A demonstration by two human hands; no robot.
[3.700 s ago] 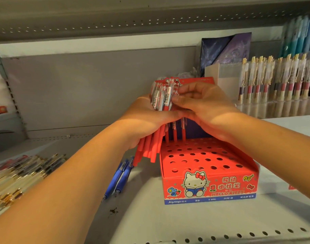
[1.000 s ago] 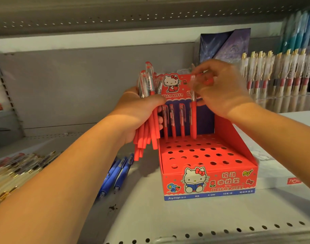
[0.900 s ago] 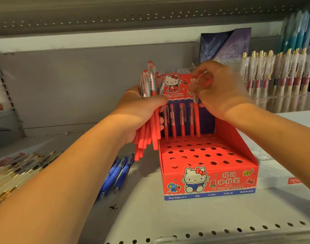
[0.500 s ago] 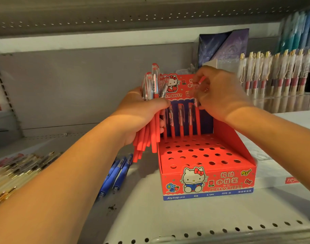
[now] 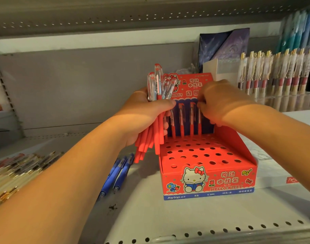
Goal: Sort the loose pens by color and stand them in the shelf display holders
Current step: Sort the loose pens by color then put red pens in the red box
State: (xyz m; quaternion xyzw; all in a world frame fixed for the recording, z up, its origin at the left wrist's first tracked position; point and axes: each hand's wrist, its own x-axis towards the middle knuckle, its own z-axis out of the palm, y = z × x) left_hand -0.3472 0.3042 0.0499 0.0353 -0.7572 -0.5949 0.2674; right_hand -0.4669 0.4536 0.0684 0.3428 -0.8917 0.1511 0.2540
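Observation:
My left hand (image 5: 142, 113) grips a bundle of red pens (image 5: 149, 138) with clear caps, held upright just left of the red Hello Kitty display holder (image 5: 208, 180). The holder has a top full of round holes. Several red pens (image 5: 181, 120) stand in its back row. My right hand (image 5: 219, 101) is over the back row's right end, fingers curled around the top of a pen standing there. Blue pens (image 5: 119, 173) lie loose on the shelf below the bundle.
A heap of clear pens with gold clips (image 5: 19, 171) lies at the left. A clear rack of gold-clipped pens (image 5: 280, 81) stands at the back right, with dark packets (image 5: 224, 44) behind the holder. The perforated shelf edge (image 5: 203, 233) runs along the front.
My right hand took a red pen from the bundle, carried it to the back row and has come down lower over that row. The left hand kept the bundle in place.

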